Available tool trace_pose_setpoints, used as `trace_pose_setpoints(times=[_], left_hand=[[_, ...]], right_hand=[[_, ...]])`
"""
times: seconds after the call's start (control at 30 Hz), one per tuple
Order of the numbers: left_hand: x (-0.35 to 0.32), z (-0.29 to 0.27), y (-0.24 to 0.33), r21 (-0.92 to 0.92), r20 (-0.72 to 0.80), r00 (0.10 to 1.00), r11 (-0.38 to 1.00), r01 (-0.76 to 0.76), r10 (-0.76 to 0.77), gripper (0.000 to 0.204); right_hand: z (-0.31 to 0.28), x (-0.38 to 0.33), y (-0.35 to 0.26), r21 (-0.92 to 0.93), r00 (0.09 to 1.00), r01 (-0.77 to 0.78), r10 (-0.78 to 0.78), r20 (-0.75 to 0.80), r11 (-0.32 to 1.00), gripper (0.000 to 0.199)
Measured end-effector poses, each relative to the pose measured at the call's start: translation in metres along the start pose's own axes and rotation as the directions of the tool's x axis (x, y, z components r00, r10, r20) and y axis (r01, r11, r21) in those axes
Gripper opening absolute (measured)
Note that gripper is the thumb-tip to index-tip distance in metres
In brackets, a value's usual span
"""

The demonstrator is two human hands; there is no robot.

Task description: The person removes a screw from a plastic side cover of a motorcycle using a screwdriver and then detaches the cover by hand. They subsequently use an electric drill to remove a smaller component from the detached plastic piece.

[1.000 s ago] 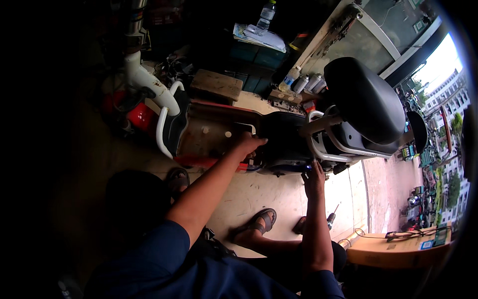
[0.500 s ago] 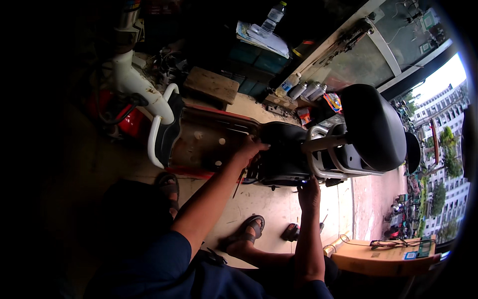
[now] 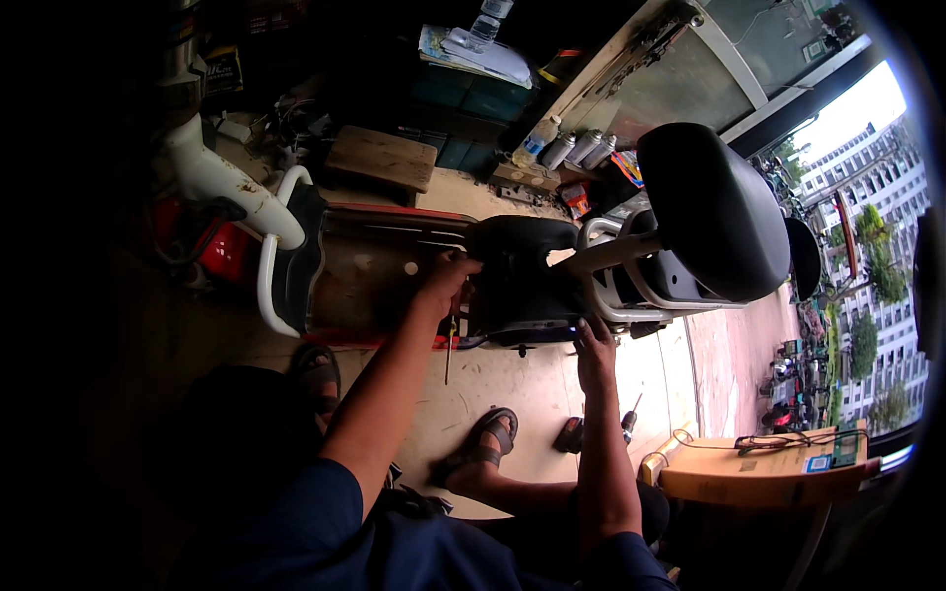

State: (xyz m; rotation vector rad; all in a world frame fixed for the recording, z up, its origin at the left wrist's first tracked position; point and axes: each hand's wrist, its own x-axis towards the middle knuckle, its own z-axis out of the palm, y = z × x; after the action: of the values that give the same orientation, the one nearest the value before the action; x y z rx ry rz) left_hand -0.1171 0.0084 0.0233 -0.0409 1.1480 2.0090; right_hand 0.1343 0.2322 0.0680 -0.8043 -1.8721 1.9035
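Observation:
My left hand (image 3: 448, 283) is closed at the front edge of a black plastic cover (image 3: 520, 281), next to the scooter's footboard. A thin rod like a screwdriver shaft (image 3: 450, 353) sticks out below this hand; its handle is hidden in the fingers. My right hand (image 3: 595, 357) touches the cover's near rear corner, its fingers stretched out and slightly apart. The cover sits between the brown footboard tray (image 3: 365, 266) and the white tube frame (image 3: 631, 313). Above that frame, the black padded seat (image 3: 714, 212) is tilted up on its post.
The white steering column (image 3: 232, 187) rises at the left. A wooden stool (image 3: 382, 158) and several spray cans (image 3: 581, 150) stand beyond the scooter. On the floor near my right forearm lies a dark tool with a thin shaft (image 3: 630, 422). A cardboard box (image 3: 759, 471) carries a cable at the right.
The view has shifted, so the whole scooter appears further left and slightly higher. My right hand's fingers have straightened out against the cover's corner. My left hand stays by the cover's front edge.

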Motion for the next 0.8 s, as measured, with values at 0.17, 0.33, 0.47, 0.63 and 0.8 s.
trace_pose_setpoints(times=[0.17, 0.33, 0.47, 0.63, 0.8], left_hand=[[0.002, -0.028, 0.015, -0.002, 0.067, 0.998, 1.0, -0.02, 0.021, 0.014], [0.01, -0.028, 0.007, -0.003, 0.078, 0.996, 0.999, -0.043, 0.043, 0.024], [0.009, -0.024, 0.003, -0.009, 0.077, 0.997, 1.0, -0.011, 0.012, 0.028], [0.011, -0.023, 0.004, 0.036, 0.087, 0.996, 0.999, -0.02, 0.016, 0.034], [0.007, -0.013, 0.001, -0.002, 0.002, 0.999, 0.999, -0.043, 0.043, 0.04]], right_hand=[[0.037, -0.013, -0.039, -0.132, 0.986, 0.164, -0.158, 0.053, 0.978, 0.067], [0.052, -0.02, -0.043, -0.244, 0.961, 0.245, -0.268, -0.065, 0.938, 0.055], [0.054, -0.023, -0.038, -0.234, 0.942, 0.289, -0.319, -0.101, 0.928, 0.047], [0.045, -0.017, -0.035, -0.281, 0.949, 0.266, -0.302, -0.094, 0.922, 0.049], [0.051, -0.021, -0.043, -0.362, 0.931, 0.327, -0.363, -0.034, 0.873, 0.057]])
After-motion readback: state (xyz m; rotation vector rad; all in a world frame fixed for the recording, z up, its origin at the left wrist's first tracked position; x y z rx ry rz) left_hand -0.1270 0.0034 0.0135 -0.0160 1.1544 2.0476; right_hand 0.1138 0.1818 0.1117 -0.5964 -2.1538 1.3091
